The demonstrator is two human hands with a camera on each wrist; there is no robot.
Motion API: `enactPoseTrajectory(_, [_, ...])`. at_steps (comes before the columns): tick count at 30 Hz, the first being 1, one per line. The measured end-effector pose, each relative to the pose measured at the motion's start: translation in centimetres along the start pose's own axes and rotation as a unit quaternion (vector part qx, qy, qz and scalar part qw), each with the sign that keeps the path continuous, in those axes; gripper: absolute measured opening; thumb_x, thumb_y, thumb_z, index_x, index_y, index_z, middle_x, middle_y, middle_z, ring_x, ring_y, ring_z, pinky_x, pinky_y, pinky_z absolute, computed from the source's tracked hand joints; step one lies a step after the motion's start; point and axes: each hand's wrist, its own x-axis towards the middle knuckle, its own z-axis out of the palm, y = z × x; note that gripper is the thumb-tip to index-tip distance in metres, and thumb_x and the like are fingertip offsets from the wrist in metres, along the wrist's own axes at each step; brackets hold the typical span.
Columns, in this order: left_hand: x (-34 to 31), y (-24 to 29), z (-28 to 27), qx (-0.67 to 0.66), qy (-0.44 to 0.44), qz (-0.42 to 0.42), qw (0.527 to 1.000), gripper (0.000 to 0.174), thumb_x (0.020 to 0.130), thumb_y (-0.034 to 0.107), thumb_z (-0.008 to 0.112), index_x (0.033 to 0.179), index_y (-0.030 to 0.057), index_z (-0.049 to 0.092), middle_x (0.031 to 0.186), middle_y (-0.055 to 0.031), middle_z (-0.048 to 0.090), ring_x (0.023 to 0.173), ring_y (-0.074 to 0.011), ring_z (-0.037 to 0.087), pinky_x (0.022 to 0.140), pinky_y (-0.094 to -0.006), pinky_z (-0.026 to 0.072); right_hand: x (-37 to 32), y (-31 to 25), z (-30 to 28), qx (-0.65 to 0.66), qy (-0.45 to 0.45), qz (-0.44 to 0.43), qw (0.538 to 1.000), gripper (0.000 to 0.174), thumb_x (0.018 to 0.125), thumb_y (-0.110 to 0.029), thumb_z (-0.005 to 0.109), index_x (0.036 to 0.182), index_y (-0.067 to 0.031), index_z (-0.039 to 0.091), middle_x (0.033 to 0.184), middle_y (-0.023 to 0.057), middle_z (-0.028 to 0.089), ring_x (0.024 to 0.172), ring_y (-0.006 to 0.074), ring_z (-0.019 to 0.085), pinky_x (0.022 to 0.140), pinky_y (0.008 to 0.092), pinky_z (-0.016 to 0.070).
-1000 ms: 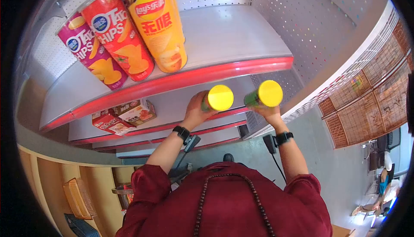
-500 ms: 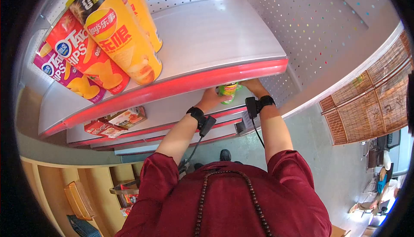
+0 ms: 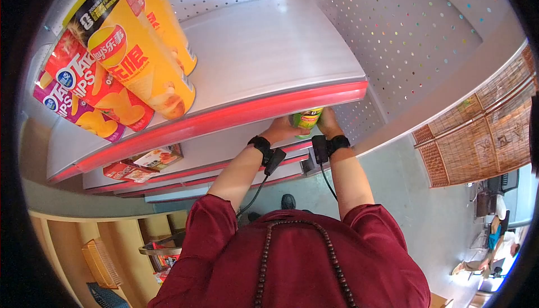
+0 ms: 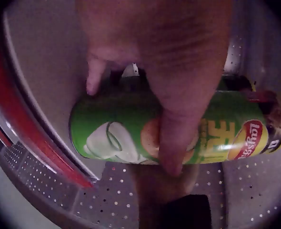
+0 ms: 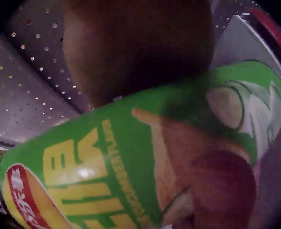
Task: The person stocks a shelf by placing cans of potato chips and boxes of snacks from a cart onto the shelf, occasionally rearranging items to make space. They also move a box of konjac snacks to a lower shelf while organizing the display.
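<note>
Below the top shelf's red edge, my left hand (image 3: 284,130) grips a green Lay's can (image 3: 308,119) from its left side. My left thumb lies across the front of the green can (image 4: 131,140) in the left wrist view, where part of a second can (image 4: 235,83) shows behind it. The right hand (image 3: 329,122) is around the right side of the cans. In the right wrist view, this hand (image 5: 135,47) reaches behind a green can (image 5: 131,138), its fingertips hidden.
Tall chip cans (image 3: 143,55) stand at the left of the upper shelf (image 3: 258,50), above the hands. Boxes (image 3: 147,162) lie on the lower shelf at left. A perforated side panel (image 3: 387,44) rises at the right.
Both hands have moved in under the upper shelf's edge with the cans, which were held apart in front of the shelf, and are now close together. The head view has shifted slightly.
</note>
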Motion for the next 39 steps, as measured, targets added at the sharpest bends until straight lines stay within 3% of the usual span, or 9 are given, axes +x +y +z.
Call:
enactPoseTrajectory(8, [-1.0, 2.3, 1.6, -0.023, 0.01, -0.056, 0.998, 0.09, 0.056, 0.024, 0.084, 0.125, 0.0013, 0.031, 0.12, -0.0119, 0.047, 0.113, -0.0229, 0.046, 0.096, -0.0365, 0.0378, -3.1, -2.0, 0.6, 0.134, 0.001, 0.05, 0.99, 0.056, 0.092, -0.047, 0.03, 0.12, -0.0029, 0.049, 0.114, 0.0106, 0.057, 0.103, 0.018, 0.054, 0.089, 0.0326, 0.0409])
enactPoseTrajectory(13, [-0.6, -2.0, 2.8, -0.034, -0.001, 0.0, 0.999, 0.09, 0.057, 0.022, 0.083, 0.126, 0.0007, 0.028, 0.121, -0.0127, 0.046, 0.112, -0.0228, 0.046, 0.096, -0.0357, 0.0381, -4.7, -4.1, 1.2, 0.174, 0.008, 0.051, 0.983, 0.033, 0.09, -0.028, 0.044, 0.112, -0.0049, 0.053, 0.105, 0.0106, 0.061, 0.093, 0.0212, 0.06, 0.082, 0.0369, 0.048])
enactPoseTrajectory(18, [-1.1, -0.1, 2.3, 0.039, 0.029, -0.043, 0.998, 0.087, 0.059, 0.018, 0.082, 0.126, 0.0003, 0.03, 0.12, -0.0123, 0.047, 0.111, -0.0223, 0.048, 0.095, -0.0359, 0.0386, -3.1, -2.2, 0.2, 0.155, -0.015, 0.026, 0.987, 0.033, 0.091, -0.028, 0.043, 0.113, -0.0047, 0.052, 0.106, 0.0102, 0.06, 0.094, 0.0209, 0.06, 0.083, 0.036, 0.0477])
enactPoseTrajectory(20, [-0.8, -0.3, 2.4, -0.006, 0.033, 0.034, 0.999, 0.084, 0.058, 0.017, 0.082, 0.124, 0.0003, 0.033, 0.12, -0.0126, 0.047, 0.111, -0.0223, 0.048, 0.095, -0.0364, 0.0388, -3.2, -2.6, 0.4, 0.152, -0.012, 0.018, 0.988, 0.033, 0.091, -0.028, 0.043, 0.113, -0.0049, 0.052, 0.106, 0.0101, 0.061, 0.093, 0.0209, 0.06, 0.083, 0.0357, 0.0476])
enactPoseTrajectory(26, [-0.7, -0.3, 2.4, -0.001, 0.043, 0.022, 0.999, 0.083, 0.057, 0.016, 0.081, 0.124, 0.0011, 0.035, 0.12, -0.0133, 0.047, 0.112, -0.024, 0.047, 0.097, -0.036, 0.0368, -3.5, -2.9, 0.2, 0.099, -0.039, -0.024, 0.994, 0.037, 0.091, -0.033, 0.042, 0.116, -0.0065, 0.05, 0.113, 0.0087, 0.057, 0.1, 0.0191, 0.057, 0.087, 0.0346, 0.0449])
enactPoseTrajectory(31, [-2.3, 1.6, 1.1, 0.037, 0.018, 0.017, 0.999, 0.104, 0.057, 0.035, 0.081, 0.133, 0.0004, 0.019, 0.133, -0.0222, 0.031, 0.123, -0.0335, 0.034, 0.103, -0.0399, 0.0294, -6.1, -6.1, 1.1, -0.022, 0.082, -0.083, 0.993, 0.058, 0.093, -0.046, 0.029, 0.121, 0.0019, 0.047, 0.121, 0.0137, 0.051, 0.113, 0.023, 0.046, 0.095, 0.0349, 0.0345])
enactPoseTrajectory(34, [-4.5, 3.3, -1.5, 0.107, 0.006, -0.017, 0.994, 0.101, 0.062, 0.034, 0.078, 0.136, 0.0029, 0.017, 0.135, -0.021, 0.03, 0.123, -0.0325, 0.035, 0.102, -0.0391, 0.0296, -7.2, -6.1, -0.2, -0.174, 0.153, -0.182, 0.956, 0.042, 0.095, -0.034, 0.034, 0.114, 0.0013, 0.049, 0.114, 0.0118, 0.054, 0.11, 0.021, 0.048, 0.097, 0.0331, 0.032])
enactPoseTrajectory(36, [-6.8, 3.8, -4.2, 0.13, -0.184, -0.138, 0.964, 0.096, 0.069, 0.034, 0.073, 0.138, 0.0057, 0.014, 0.139, -0.0186, 0.027, 0.124, -0.0304, 0.034, 0.104, -0.0375, 0.0281, -10.7, -8.7, 2.4, -0.198, 0.147, -0.226, 0.942, 0.04, 0.095, -0.031, 0.035, 0.112, 0.0025, 0.05, 0.112, 0.0125, 0.054, 0.109, 0.0216, 0.049, 0.098, 0.0344, 0.0313])
enactPoseTrajectory(39, [-10.8, 6.4, -9.0, 0.079, -0.268, -0.212, 0.936, 0.093, 0.072, 0.036, 0.071, 0.139, 0.0076, 0.014, 0.14, -0.0129, 0.028, 0.128, -0.0258, 0.031, 0.105, -0.0346, 0.0254, -10.6, -7.7, 1.6, -0.226, 0.132, -0.298, 0.918, 0.035, 0.093, -0.025, 0.042, 0.112, 0.0034, 0.05, 0.115, 0.0155, 0.052, 0.111, 0.0244, 0.048, 0.101, 0.0385, 0.0281])
